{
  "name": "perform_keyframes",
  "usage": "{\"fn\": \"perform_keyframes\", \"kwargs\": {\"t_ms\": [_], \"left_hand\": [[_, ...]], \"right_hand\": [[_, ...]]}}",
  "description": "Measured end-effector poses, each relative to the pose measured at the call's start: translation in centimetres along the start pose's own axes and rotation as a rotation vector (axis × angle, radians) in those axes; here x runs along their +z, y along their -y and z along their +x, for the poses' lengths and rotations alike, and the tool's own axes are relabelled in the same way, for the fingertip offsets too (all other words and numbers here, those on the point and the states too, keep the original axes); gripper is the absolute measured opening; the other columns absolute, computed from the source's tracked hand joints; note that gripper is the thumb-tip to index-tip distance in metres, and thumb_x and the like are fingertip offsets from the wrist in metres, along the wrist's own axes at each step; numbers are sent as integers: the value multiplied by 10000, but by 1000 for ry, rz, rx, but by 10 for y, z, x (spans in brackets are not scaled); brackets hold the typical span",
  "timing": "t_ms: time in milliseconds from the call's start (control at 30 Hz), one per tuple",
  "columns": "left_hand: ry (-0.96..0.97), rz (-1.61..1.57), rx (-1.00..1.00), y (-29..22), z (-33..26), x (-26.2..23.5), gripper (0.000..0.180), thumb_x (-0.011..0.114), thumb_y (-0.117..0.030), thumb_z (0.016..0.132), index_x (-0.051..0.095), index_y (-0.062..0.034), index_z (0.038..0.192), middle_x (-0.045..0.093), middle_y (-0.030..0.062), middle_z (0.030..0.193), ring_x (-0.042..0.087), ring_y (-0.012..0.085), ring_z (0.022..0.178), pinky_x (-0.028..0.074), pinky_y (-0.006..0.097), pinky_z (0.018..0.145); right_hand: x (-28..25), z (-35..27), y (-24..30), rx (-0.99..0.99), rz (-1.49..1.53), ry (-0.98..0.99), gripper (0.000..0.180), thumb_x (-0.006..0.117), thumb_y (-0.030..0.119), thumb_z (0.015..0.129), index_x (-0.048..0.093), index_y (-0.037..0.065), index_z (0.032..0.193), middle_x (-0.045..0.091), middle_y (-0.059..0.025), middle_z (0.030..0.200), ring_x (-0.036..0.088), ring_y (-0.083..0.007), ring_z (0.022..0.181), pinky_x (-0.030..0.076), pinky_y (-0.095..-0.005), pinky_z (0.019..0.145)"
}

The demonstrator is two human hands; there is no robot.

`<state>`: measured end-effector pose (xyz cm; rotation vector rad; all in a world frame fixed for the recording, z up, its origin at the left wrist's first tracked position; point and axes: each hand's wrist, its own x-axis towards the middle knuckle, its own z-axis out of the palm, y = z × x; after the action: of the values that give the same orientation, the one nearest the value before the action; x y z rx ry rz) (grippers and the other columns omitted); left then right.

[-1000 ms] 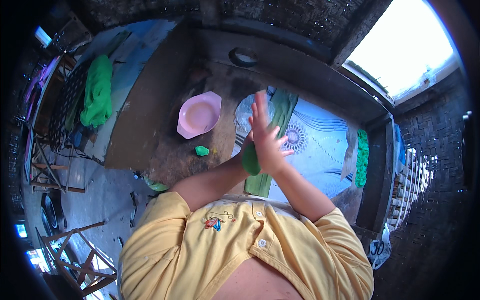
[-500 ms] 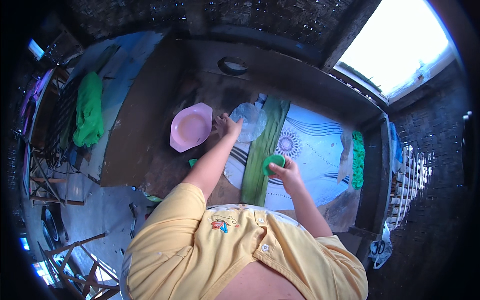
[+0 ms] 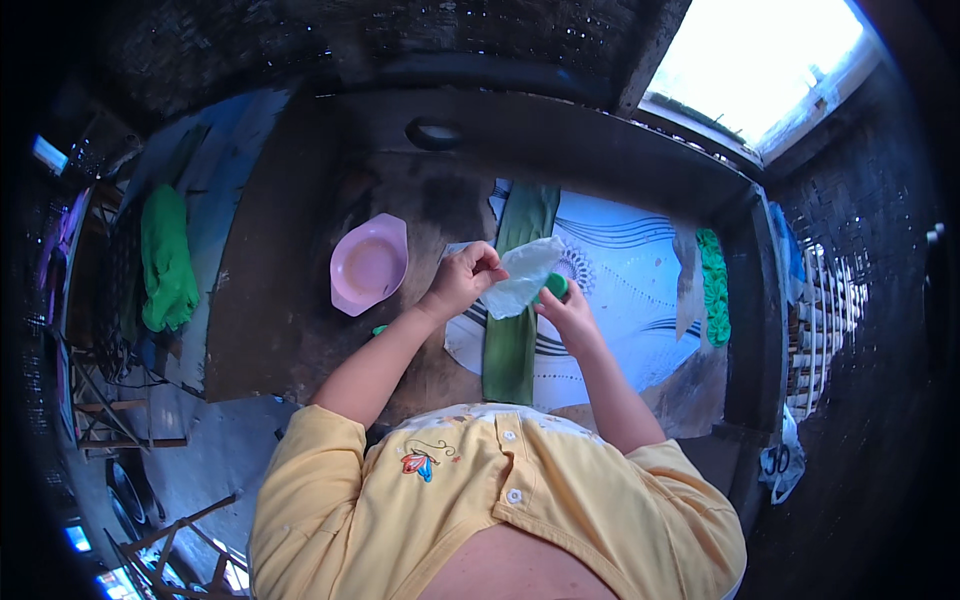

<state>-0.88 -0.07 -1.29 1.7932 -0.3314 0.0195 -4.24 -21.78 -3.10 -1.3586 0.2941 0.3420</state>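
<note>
My left hand [image 3: 466, 282] pinches a thin translucent plastic sheet [image 3: 522, 277] and holds it up in front of me. My right hand [image 3: 569, 315] grips a small round green piece [image 3: 554, 288] just beside the sheet's right edge. Part of that piece is hidden by the sheet and my fingers, and its exact kind is unclear. Below both hands a long green strip [image 3: 512, 355], leaf-like in look, lies across a white patterned sheet [image 3: 625, 250]. To the left of my left hand sits a pink basin [image 3: 372, 262] with light brown residue inside.
Ruffled green pieces [image 3: 714, 290] line the table's right side. A dark ring [image 3: 433, 134] rests by the back board [image 3: 580, 135]. A bright green cloth or bag [image 3: 167, 262] lies on the left surface. A plastic bag [image 3: 785, 460] hangs at lower right.
My left hand has lifted the plastic sheet off the table and brought it right, towards my right hand. My right hand has risen slightly with the green piece. The view has shifted a little.
</note>
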Motion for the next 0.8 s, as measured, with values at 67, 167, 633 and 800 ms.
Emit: {"fn": "perform_keyframes", "kwargs": {"t_ms": [67,167,633,800], "left_hand": [[12,-152,-88,-1,-7,-2,217,719,-122,767,534,-37,842,597,33,736,587,108,674,477,260,598],[-138,-95,-84,3,-23,0,207,703,-106,778,535,-35,875,597,28,817,568,111,708,483,250,651],[1077,885,177,6,-122,22,482,510,-105,804,483,-180,1279,403,-26,1402,367,115,1296,204,552,1073],[1089,955,196,-3,-120,19,482,479,-64,809,484,-175,1278,395,-10,1409,353,133,1308,201,539,1082]], "right_hand": [[14,0,1,-39,279,181,474,676,134,810,462,-10,1208,587,-82,1026,601,-183,859,505,-307,741],[23,1,7,102,66,267,417,689,104,797,514,-6,1159,599,-83,1041,603,-183,897,508,-339,764],[15,9,-23,-250,-1204,339,347,710,245,680,593,29,925,633,-198,861,595,-365,890,462,-429,765],[16,13,-30,-543,-1372,327,368,754,283,638,555,48,839,611,-143,780,572,-336,815,450,-404,721]]}}
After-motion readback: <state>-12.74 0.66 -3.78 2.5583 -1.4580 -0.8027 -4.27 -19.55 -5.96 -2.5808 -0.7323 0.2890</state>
